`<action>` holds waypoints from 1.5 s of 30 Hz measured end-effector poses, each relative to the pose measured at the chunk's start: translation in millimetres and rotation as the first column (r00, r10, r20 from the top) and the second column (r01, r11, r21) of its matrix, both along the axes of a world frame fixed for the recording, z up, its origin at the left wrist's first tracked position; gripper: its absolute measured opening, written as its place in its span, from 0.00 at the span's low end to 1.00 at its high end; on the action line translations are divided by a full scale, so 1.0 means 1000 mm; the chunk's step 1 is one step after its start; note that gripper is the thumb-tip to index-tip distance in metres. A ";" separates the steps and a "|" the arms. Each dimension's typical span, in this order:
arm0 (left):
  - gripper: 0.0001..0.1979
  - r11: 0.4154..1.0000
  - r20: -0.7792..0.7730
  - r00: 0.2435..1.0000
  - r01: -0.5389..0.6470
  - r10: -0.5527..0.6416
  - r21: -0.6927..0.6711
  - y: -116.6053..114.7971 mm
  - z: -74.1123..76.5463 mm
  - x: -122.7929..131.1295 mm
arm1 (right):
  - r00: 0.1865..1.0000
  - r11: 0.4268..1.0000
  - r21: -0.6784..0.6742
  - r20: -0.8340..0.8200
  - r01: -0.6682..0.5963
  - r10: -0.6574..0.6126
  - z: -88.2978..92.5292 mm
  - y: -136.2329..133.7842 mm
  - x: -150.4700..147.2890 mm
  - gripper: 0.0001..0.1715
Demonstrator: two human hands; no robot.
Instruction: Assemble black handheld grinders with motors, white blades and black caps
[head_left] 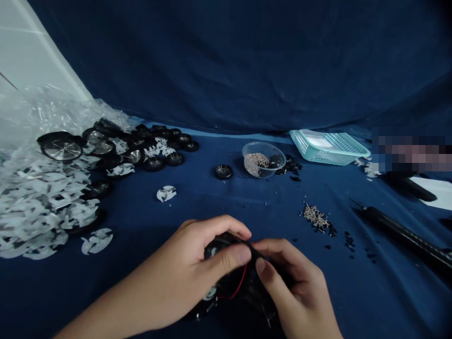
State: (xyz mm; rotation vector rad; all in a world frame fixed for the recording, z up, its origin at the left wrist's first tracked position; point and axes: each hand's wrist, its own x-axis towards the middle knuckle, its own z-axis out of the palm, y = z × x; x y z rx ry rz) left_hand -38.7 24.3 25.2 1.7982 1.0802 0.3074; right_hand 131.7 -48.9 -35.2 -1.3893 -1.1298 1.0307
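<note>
Low in the middle of the head view, a black plastic housing [226, 278] with a red wire [241, 281] lies between my two hands. My left hand [208, 263] is closed on its upper left part, thumb on top and fingers along the far rim. From the other side my right hand [296, 287] pinches the housing's black edge with thumb and forefinger. A small pale round part [211, 293] shows under my left hand. My palms hide much of the housing, so its full shape cannot be made out.
Left: white plastic pieces [38, 207], black round caps [141, 141], a clear bag [52, 108]. Beyond my hands stand a clear bowl of screws [257, 162], a single cap [223, 171] and a turquoise basket [332, 148]. Right: loose screws [316, 216] and a black electric screwdriver [406, 233].
</note>
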 end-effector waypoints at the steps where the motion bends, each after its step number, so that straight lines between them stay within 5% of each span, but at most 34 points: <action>1: 0.13 0.999 0.031 0.999 -0.030 0.031 -0.033 0.000 -0.001 0.003 | 0.997 0.998 -0.058 -0.070 0.011 -0.015 0.001 0.000 0.000 0.13; 5: 0.20 0.987 0.184 0.971 -0.158 0.153 0.016 0.001 -0.009 0.009 | 0.901 0.935 -0.342 -0.428 -0.093 -0.067 0.006 0.003 0.003 0.19; 10: 0.21 0.990 0.330 0.936 -0.137 0.124 0.017 0.002 -0.011 0.009 | 0.793 0.732 -0.591 -0.598 -0.337 -0.118 0.016 0.015 0.011 0.27; 18: 0.23 0.990 0.306 0.947 -0.127 0.101 0.066 0.008 -0.003 0.014 | 0.436 0.506 -0.308 -0.887 -0.806 0.155 0.001 0.023 0.035 0.28; 21: 0.24 0.996 0.276 0.960 -0.072 0.053 0.057 0.014 -0.001 0.015 | 0.364 0.484 -0.188 -0.882 -0.854 0.299 -0.001 0.026 0.038 0.30; 26: 0.24 0.996 0.180 0.983 -0.047 0.033 0.078 0.020 -0.005 0.016 | 0.338 0.429 -0.196 -0.897 -0.882 0.285 0.003 0.035 0.038 0.27; 33: 0.23 0.996 0.178 0.984 -0.028 0.013 0.080 0.019 -0.006 0.015 | 0.324 0.512 -0.112 -0.880 -0.852 0.347 0.004 0.036 0.019 0.28; 35: 0.23 0.995 0.189 0.981 0.013 -0.032 0.103 0.017 -0.003 0.014 | 0.442 0.563 -0.184 -0.819 -0.806 0.366 0.004 0.033 0.013 0.30; 39: 0.25 0.978 0.143 0.982 0.100 -0.127 0.182 0.013 0.002 0.015 | 0.769 0.775 -0.281 -0.519 -0.566 0.373 0.005 0.025 0.011 0.25; 45: 0.24 0.987 0.137 0.987 0.065 -0.086 0.147 0.010 -0.002 0.016 | 0.871 0.874 -0.245 -0.378 -0.420 0.313 0.002 0.021 0.014 0.14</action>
